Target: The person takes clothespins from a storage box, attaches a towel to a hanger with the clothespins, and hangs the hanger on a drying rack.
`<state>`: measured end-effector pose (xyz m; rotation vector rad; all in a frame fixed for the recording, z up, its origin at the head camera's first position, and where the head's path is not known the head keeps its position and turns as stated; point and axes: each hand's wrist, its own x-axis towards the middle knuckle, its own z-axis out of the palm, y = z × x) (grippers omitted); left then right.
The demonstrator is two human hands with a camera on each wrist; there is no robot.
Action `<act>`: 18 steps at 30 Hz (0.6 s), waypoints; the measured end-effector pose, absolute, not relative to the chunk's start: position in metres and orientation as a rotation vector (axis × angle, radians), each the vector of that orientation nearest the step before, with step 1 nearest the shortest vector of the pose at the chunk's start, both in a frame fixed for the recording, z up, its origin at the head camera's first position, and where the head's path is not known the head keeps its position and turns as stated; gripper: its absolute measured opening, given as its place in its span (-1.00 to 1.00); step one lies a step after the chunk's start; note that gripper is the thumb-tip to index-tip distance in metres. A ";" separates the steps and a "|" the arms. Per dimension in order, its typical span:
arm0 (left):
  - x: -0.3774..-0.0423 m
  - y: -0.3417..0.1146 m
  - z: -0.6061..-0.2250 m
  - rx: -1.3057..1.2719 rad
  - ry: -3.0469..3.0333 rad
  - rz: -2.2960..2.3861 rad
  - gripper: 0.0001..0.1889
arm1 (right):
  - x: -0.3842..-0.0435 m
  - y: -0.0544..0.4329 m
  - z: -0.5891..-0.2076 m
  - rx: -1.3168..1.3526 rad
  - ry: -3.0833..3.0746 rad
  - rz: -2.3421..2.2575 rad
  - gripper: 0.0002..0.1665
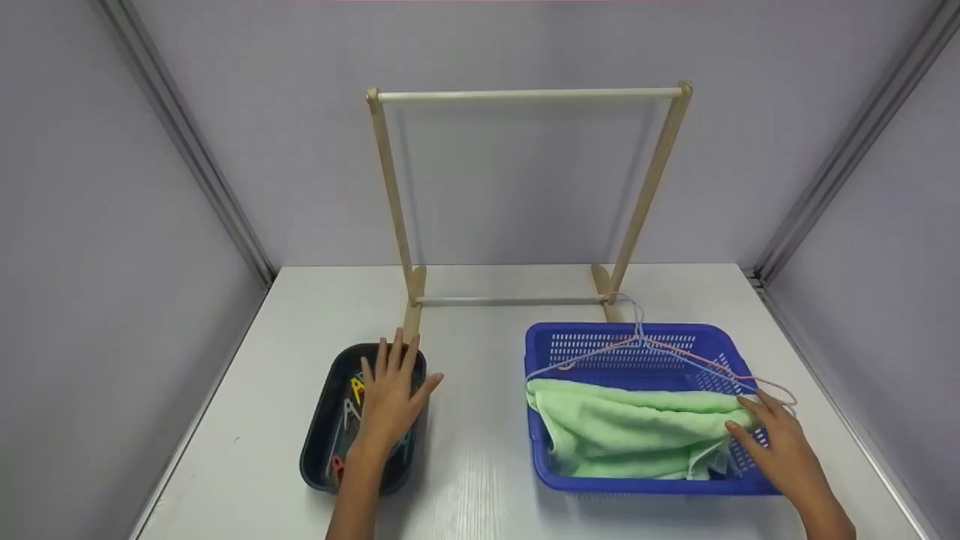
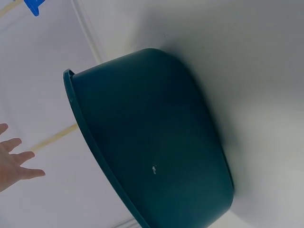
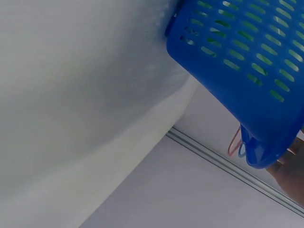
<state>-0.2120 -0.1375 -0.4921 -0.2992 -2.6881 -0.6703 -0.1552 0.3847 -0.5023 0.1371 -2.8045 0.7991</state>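
My left hand, fingers spread and straight, hovers over a dark teal plastic bin. Inside the bin lie clothespins, among them a yellow one, a white one and a red one; the hand and forearm hide part of them. At the right side of a blue slotted basket, my right hand has its loosely bent fingers at the right end of a light green towel. A light blue hanger and a pink hanger lie over the basket behind the towel.
A wooden rack with a pale top bar stands at the back of the white table. Its lower bar runs close above the tabletop. Grey panel walls enclose the left, back and right sides.
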 end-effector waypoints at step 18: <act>-0.203 -0.154 -0.497 -0.224 -2.710 -0.673 -0.22 | -0.162 0.390 -0.520 0.154 -2.812 0.612 -0.32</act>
